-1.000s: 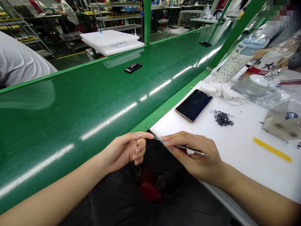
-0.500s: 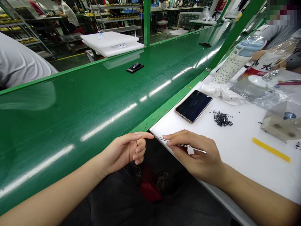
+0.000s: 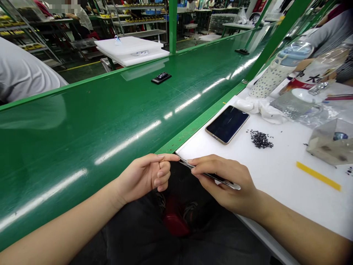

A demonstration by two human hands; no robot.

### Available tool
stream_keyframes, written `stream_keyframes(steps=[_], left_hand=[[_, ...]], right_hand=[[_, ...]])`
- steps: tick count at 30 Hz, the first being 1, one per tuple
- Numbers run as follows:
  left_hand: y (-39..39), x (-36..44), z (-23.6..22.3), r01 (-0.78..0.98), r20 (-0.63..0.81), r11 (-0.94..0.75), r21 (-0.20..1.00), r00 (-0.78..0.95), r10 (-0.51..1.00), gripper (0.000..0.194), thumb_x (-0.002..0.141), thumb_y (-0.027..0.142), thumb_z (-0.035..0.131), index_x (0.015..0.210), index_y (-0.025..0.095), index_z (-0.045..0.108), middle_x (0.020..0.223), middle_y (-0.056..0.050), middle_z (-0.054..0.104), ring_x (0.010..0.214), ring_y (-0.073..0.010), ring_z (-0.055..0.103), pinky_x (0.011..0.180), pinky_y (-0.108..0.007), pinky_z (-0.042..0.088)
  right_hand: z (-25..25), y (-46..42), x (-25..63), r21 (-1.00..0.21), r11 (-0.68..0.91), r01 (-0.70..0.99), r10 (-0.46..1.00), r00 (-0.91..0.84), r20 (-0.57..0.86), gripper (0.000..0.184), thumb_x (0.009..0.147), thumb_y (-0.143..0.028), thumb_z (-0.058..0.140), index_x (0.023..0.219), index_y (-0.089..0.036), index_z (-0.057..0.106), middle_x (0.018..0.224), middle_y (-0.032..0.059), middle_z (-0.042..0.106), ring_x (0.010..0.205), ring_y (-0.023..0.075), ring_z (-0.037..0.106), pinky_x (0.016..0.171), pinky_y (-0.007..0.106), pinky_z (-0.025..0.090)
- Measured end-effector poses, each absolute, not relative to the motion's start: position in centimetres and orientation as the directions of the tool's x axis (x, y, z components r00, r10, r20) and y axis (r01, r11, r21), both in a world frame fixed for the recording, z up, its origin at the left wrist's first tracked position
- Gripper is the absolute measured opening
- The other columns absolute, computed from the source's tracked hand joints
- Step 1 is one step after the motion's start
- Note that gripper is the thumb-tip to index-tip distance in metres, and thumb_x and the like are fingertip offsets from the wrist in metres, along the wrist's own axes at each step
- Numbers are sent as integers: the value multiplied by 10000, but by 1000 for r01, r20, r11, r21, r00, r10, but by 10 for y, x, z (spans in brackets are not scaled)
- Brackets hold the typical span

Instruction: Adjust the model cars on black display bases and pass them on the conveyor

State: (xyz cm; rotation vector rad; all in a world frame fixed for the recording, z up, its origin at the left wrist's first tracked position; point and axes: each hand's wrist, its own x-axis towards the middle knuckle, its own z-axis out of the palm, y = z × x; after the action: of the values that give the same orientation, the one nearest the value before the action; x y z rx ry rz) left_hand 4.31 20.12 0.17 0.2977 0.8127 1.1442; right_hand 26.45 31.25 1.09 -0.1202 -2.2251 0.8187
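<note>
Along the near edge of the white worktop (image 3: pixel 275 198), your right hand (image 3: pixel 223 184) gripped slim metal tweezers (image 3: pixel 185 163) between thumb and fingers, their tips reaching left, just beside your left hand (image 3: pixel 145 177). Its fingers (image 3: pixel 162 173) were curled inward, the forefinger extended toward those tips; whether anything tiny sat there, you could not tell. Farther along, a heap of small black pieces (image 3: pixel 260 139) lay beside a smartphone (image 3: pixel 227 124), a few loose ones scattered around it, so plenty remained on the worktop.
</note>
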Motion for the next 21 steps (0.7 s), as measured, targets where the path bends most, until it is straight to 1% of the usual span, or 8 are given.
stream_keyframes(steps=[8,14,21], left_hand=[[202,44,2,-704,-418,411,580,176,891,363,896,270,564,1150,67,724,627,39,489,481,-73,464,492,-234,460],[201,43,0,-706,-410,413,576,187,892,356,886,279,585,1137,69,726,626,42,491,485,-72,470,494,-231,464],[201,43,-1,-700,-406,414,582,192,894,354,882,289,595,1135,81,728,627,43,493,485,-73,471,493,-232,466]], right_hand=[[13,312,265,-585,797,-151,311,-727,612,240,897,-31,618,1062,-195,679,1109,51,767,1050,133,734,883,212,632],[13,311,265,-570,805,-163,289,-731,618,226,886,-8,622,1037,-159,698,1104,59,772,1080,123,729,937,170,605],[12,312,265,-575,801,-167,296,-725,622,234,900,-26,615,1047,-185,703,1101,47,775,1060,135,737,905,208,639]])
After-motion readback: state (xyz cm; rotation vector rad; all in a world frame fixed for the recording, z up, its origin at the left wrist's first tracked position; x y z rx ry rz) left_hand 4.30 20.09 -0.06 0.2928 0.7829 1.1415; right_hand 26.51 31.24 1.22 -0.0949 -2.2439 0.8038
